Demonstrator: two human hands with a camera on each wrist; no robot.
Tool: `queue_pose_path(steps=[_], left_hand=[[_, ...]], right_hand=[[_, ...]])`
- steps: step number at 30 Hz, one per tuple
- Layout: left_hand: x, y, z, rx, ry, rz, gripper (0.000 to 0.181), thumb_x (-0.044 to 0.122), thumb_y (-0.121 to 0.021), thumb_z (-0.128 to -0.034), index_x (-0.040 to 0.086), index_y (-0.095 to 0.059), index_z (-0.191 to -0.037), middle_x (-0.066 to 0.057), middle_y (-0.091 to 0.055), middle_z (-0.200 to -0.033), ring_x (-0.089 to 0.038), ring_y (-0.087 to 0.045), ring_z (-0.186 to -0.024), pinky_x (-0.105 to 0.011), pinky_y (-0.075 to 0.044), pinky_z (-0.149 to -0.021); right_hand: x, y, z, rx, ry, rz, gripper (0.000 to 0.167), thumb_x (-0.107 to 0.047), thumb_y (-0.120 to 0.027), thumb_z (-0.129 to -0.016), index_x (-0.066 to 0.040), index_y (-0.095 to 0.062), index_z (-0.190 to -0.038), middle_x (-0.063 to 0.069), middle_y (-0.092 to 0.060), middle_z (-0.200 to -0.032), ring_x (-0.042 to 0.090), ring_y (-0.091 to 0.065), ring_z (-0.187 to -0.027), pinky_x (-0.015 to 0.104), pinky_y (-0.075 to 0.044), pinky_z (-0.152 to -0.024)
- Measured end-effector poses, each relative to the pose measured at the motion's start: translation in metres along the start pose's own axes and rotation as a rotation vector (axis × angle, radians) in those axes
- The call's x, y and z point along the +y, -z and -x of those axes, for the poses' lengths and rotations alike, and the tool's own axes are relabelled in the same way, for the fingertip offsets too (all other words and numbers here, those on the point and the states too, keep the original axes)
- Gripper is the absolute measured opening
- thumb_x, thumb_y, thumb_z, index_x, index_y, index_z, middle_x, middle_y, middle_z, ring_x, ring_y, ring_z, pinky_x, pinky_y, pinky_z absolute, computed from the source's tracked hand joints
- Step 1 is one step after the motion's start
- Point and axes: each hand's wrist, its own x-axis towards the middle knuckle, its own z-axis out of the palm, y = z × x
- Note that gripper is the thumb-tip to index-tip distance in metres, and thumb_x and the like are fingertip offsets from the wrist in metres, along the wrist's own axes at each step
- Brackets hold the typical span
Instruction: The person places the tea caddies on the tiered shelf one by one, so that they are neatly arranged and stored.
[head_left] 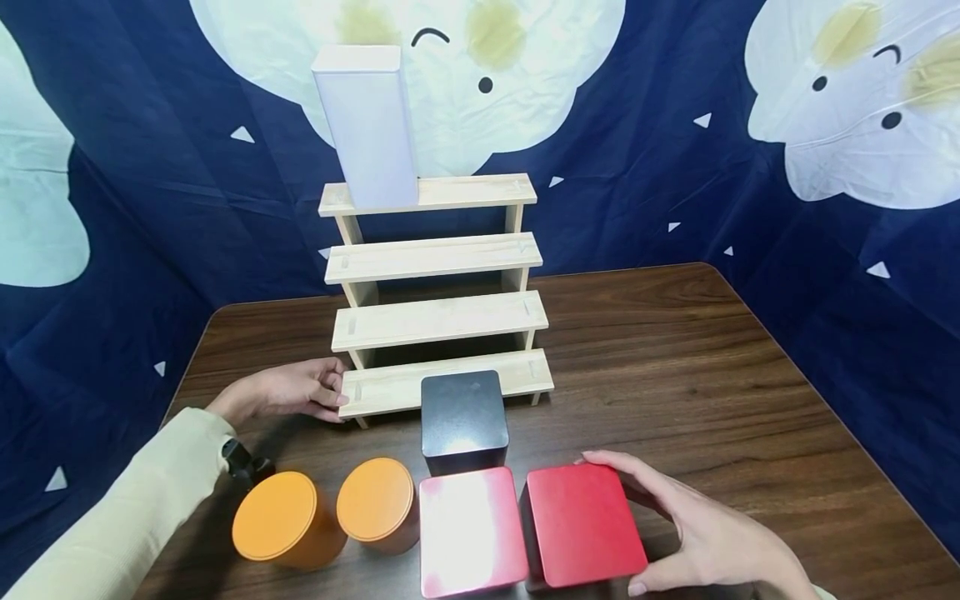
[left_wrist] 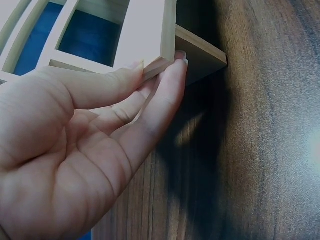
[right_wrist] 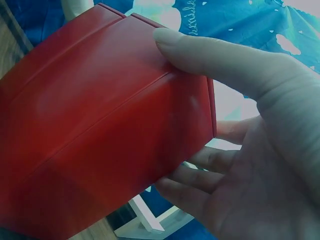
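At the left end of the lowest step of a pale wooden tiered stand (head_left: 442, 320), my left hand (head_left: 296, 389) pinches the board. In the left wrist view, the thumb lies on top of the board (left_wrist: 145, 35) and the fingers reach beneath it. My right hand (head_left: 705, 533) grips the right-hand red square tin (head_left: 585, 525) at the front of the table. The right wrist view has the thumb on one side of this tin (right_wrist: 125, 120), with the fingers around its far side, partly hidden. A second red tin (head_left: 472, 533) stands just left of it.
A tall white tin (head_left: 371, 125) stands on the top step, at its left. In front of the stand is a black square tin (head_left: 463, 417). Two orange round canisters (head_left: 275, 517) stand front left, near the left forearm. Dark blue cloth (head_left: 637, 167) hangs behind the table.
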Motion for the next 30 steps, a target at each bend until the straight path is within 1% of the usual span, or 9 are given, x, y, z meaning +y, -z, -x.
queue_pose_path(steps=[8,13,17,22,23,25,30], left_hand=[[0.000,0.000,0.000,0.025,0.020,-0.003,0.038,-0.002,-0.058,-0.0904,-0.005,-0.031,-0.117,-0.013,-0.051,-0.103,-0.022,-0.061,-0.094,-0.039,-0.057,-0.086],[-0.002,0.000,0.000,0.014,0.014,-0.001,0.039,0.000,-0.059,-0.0906,-0.005,-0.031,-0.116,-0.012,-0.050,-0.102,-0.022,-0.061,-0.093,-0.039,-0.057,-0.086],[-0.003,0.000,0.000,0.012,0.013,0.001,0.040,0.000,-0.060,-0.0904,-0.006,-0.031,-0.117,-0.013,-0.050,-0.102,-0.022,-0.061,-0.093,-0.039,-0.057,-0.086],[-0.003,0.000,0.001,0.018,0.017,0.015,0.039,-0.001,-0.060,-0.0898,-0.005,-0.031,-0.116,-0.013,-0.051,-0.102,-0.022,-0.062,-0.093,-0.040,-0.057,-0.087],[-0.002,-0.001,0.001,0.019,0.018,0.018,0.040,-0.001,-0.060,-0.0896,-0.005,-0.031,-0.116,-0.013,-0.051,-0.102,-0.022,-0.062,-0.093,-0.040,-0.057,-0.087],[-0.002,-0.001,0.000,0.022,0.021,0.020,0.039,-0.001,-0.060,-0.0895,-0.005,-0.031,-0.116,-0.012,-0.050,-0.102,-0.022,-0.062,-0.092,-0.041,-0.057,-0.087],[0.000,-0.001,0.000,0.026,0.023,0.020,0.039,-0.002,-0.059,-0.0900,-0.005,-0.031,-0.116,-0.012,-0.049,-0.102,-0.022,-0.061,-0.093,-0.039,-0.057,-0.086]], right_hand=[[0.002,-0.001,-0.001,0.052,0.073,0.050,0.093,-0.012,-0.080,-0.074,-0.008,-0.025,-0.148,0.006,-0.041,-0.144,0.016,-0.047,-0.128,0.027,-0.047,-0.100],[0.002,0.000,0.001,0.081,0.068,0.023,0.091,-0.009,-0.079,-0.073,-0.008,-0.027,-0.148,0.006,-0.044,-0.142,0.016,-0.049,-0.126,0.027,-0.050,-0.097],[0.000,0.002,0.002,0.097,0.044,-0.007,0.090,-0.007,-0.077,-0.072,-0.010,-0.028,-0.147,0.006,-0.046,-0.141,0.016,-0.051,-0.124,0.028,-0.051,-0.094],[-0.004,0.006,0.004,0.130,-0.005,0.019,0.089,-0.009,-0.078,-0.072,-0.014,-0.030,-0.147,0.003,-0.047,-0.140,0.015,-0.052,-0.122,0.028,-0.052,-0.092],[-0.004,0.007,0.004,0.139,-0.004,0.030,0.089,-0.009,-0.078,-0.072,-0.014,-0.030,-0.147,0.003,-0.047,-0.140,0.015,-0.052,-0.121,0.028,-0.052,-0.091],[-0.006,0.010,0.004,0.156,0.013,0.061,0.091,-0.009,-0.079,-0.071,-0.014,-0.030,-0.147,0.003,-0.048,-0.140,0.014,-0.053,-0.121,0.028,-0.052,-0.091],[-0.008,0.018,0.001,0.190,0.111,0.137,0.095,-0.006,-0.082,-0.067,-0.006,-0.031,-0.146,0.007,-0.050,-0.139,0.015,-0.056,-0.119,0.026,-0.052,-0.092]])
